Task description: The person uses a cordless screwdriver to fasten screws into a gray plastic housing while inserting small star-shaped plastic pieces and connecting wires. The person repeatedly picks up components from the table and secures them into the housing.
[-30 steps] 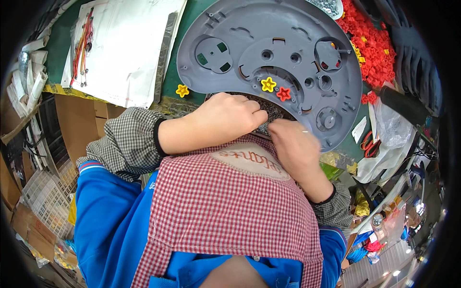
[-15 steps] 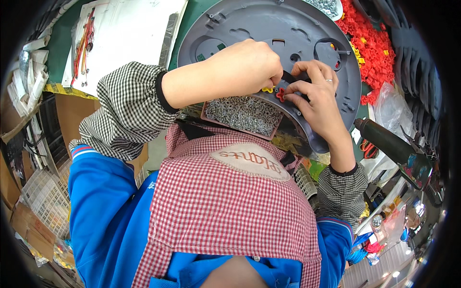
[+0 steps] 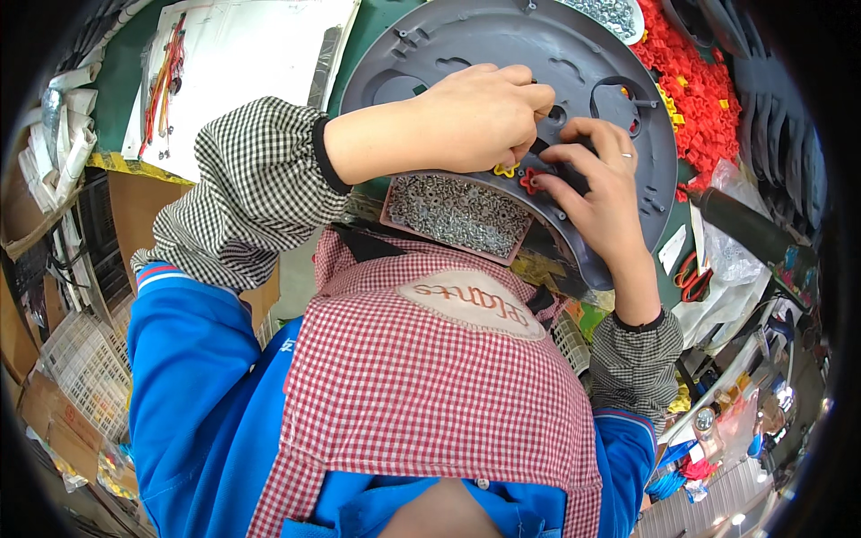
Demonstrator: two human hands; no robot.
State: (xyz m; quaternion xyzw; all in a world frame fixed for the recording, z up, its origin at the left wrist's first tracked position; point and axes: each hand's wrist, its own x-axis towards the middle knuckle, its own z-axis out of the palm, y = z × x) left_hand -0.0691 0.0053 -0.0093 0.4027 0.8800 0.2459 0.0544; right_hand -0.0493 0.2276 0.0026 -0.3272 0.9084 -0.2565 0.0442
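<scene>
A large round grey plastic shell [image 3: 430, 36] lies hollow side up before me, with posts and cutouts. My left hand [image 3: 493, 117] is over its middle, fingers curled down and closed; whatever they pinch is hidden from view. Just under those fingertips a yellow flower-shaped piece [image 3: 507, 170] sits at the shell's near rim. Beside it is a red flower-shaped piece [image 3: 529, 181], touched by the thumb of my right hand [image 3: 603, 175]. That hand is bent over the rim, thumb and fingers apart.
A box of small metal screws [image 3: 457, 215] stands nearest me. Red pieces [image 3: 695, 108] are heaped at the far right, below a white dish of metal parts [image 3: 614, 16]. A dark power screwdriver [image 3: 744, 220] hangs at right near red-handled scissors [image 3: 692, 278]. Wires [image 3: 166, 81] lie on white sheets [image 3: 256, 63].
My left hand has shifted slightly right and its fingers have turned, uncovering more of the yellow piece. The screwdriver has swung rightward, showing the scissors. My right hand stays by the red piece.
</scene>
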